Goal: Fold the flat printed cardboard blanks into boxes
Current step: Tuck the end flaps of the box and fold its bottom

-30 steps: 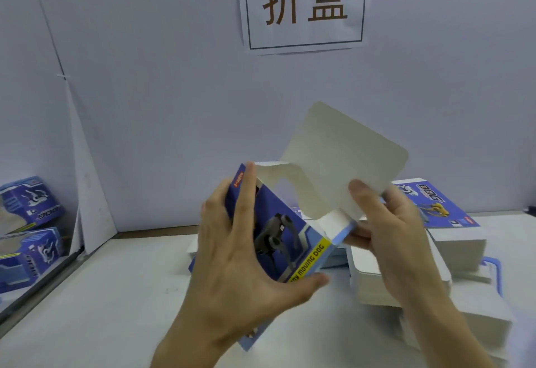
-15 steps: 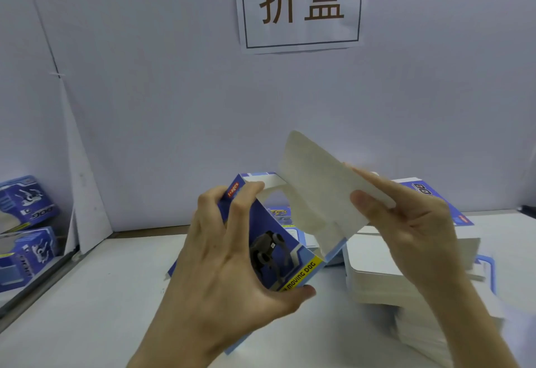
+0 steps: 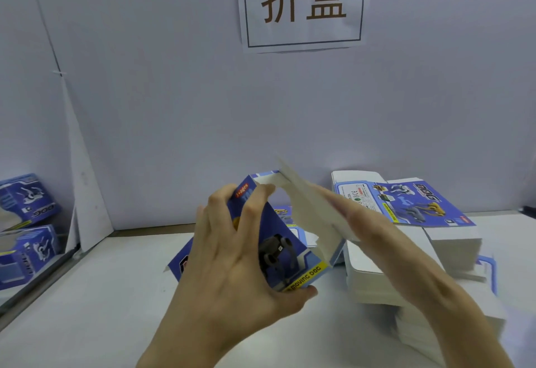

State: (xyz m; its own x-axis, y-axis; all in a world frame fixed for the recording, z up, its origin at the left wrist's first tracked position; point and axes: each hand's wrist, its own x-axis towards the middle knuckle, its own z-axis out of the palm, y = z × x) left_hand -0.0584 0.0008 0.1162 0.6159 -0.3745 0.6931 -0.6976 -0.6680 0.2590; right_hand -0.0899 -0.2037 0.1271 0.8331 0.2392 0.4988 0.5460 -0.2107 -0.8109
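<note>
Box lid flap going down, one end not yet closed

Head view: box (image 3: 278, 240), blue printed, half-formed, held tilted above the white table (image 3: 87, 309) near centre. Left hand (image 3: 232, 257) grips its body, fingers curled over the top edge, thumb under the lower yellow-strip corner. Right hand (image 3: 374, 231) has fingers straight and flat against the large white flap (image 3: 310, 208), pressing it toward the open end; the hand is motion-blurred. Flap is angled, not seated, opening visible beneath it. Stack of flat blanks (image 3: 406, 222) sits just right of the box, behind the right forearm. Finished boxes (image 3: 26, 222) lie far left by the wall. Sign (image 3: 303, 5) on wall above.

Step, by my read: closing the lid end. Next move needs the flap pushed fully over and its tuck edge slipped inside the wall, left hand keeping the body square.
</note>
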